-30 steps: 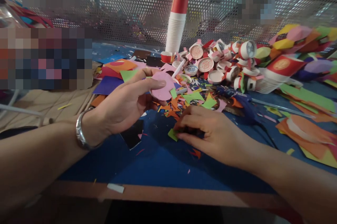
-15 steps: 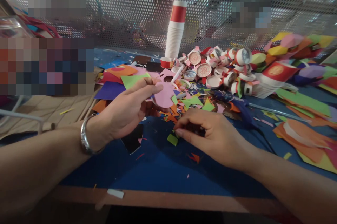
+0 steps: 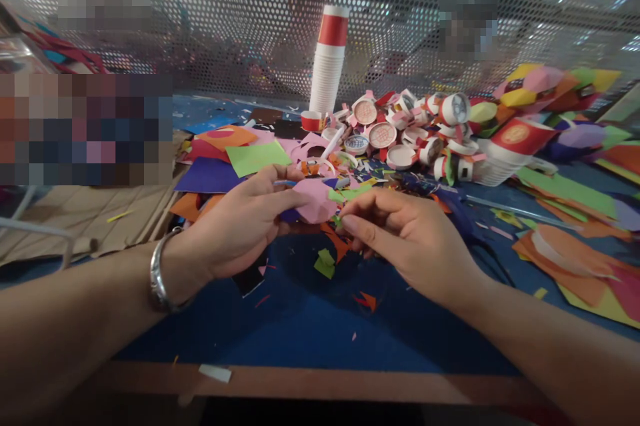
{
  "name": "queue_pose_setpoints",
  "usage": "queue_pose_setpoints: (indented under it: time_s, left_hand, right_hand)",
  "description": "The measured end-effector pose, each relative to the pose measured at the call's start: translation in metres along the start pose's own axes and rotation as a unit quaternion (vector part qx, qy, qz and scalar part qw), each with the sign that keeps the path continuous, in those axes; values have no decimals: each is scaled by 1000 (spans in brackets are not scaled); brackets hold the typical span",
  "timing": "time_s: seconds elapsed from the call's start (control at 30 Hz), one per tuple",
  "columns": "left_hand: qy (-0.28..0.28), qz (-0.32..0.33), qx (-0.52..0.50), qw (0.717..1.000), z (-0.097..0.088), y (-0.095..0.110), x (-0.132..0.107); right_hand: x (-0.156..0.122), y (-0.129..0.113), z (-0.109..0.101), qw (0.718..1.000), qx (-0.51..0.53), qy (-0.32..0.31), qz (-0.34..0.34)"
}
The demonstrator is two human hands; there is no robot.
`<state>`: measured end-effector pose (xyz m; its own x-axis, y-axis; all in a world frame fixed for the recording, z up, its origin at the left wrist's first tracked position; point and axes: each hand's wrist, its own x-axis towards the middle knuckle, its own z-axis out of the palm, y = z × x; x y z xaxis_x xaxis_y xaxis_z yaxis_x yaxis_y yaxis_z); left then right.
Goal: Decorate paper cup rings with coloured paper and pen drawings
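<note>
A rounded pink paper piece [image 3: 316, 201] is pinched between the thumb and fingers of my left hand [image 3: 235, 219], over the front middle of the blue table. My right hand [image 3: 405, 236] is closed, thumb against fingertips, right at the pink piece's right edge. Whatever is between those fingertips is too small or hidden to make out. Green paper scraps [image 3: 357, 191] show just behind the right fingers. Below the two hands, a small crumpled green scrap [image 3: 325, 264] and an orange scrap [image 3: 369, 301] lie on the table [image 3: 300, 333].
Behind the hands stand a tall stack of paper cups [image 3: 327, 66] and a heap of cut cup bottoms [image 3: 383, 135]. More cups [image 3: 517, 146] lean at the right. Coloured paper sheets [image 3: 257, 158] spread left of centre. A blue glue gun [image 3: 457, 213] lies at the right. Perforated metal sheeting [image 3: 250, 39] rises behind.
My left hand has lowered slightly with the pink paper. My right hand has moved up from near the green scrap on the table to the pink piece's edge.
</note>
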<state>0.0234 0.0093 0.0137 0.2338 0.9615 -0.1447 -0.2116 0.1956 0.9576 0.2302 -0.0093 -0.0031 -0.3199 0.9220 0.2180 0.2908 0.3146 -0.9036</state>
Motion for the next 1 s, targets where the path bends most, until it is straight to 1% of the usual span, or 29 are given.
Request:
queue_pose_setpoints:
  time_s: [0.13,0.23,0.4,0.53,0.63,0.73,0.87,1.0]
  left_hand:
    - [-2,1,4,1000,3,-2,-5]
    - [14,-1,1,1000,7,-2,-8]
    - [14,-5,7,1000,10,-3,-9]
    - [8,-3,-8,1000,9,-4,-10]
    - [-1,7,7,1000,9,-3,-11]
    - [-14,3,22,1000,9,-1,-11]
    - [-27,6,19,999,8,-1,-12]
    - [-21,3,34,999,5,-2,-12]
  right_hand:
    - [-3,-1,3,992,-90,43,-75]
    - [-5,-1,4,983,-135,53,-110]
    - [-6,-1,4,964,-189,66,-173]
    - [-6,-1,6,953,-221,60,-197]
    - [-5,1,6,950,-215,58,-219]
    - [-5,2,6,948,-205,66,-233]
    - [-7,2,6,946,-216,79,-229]
    - [-9,0,6,947,-219,90,-216]
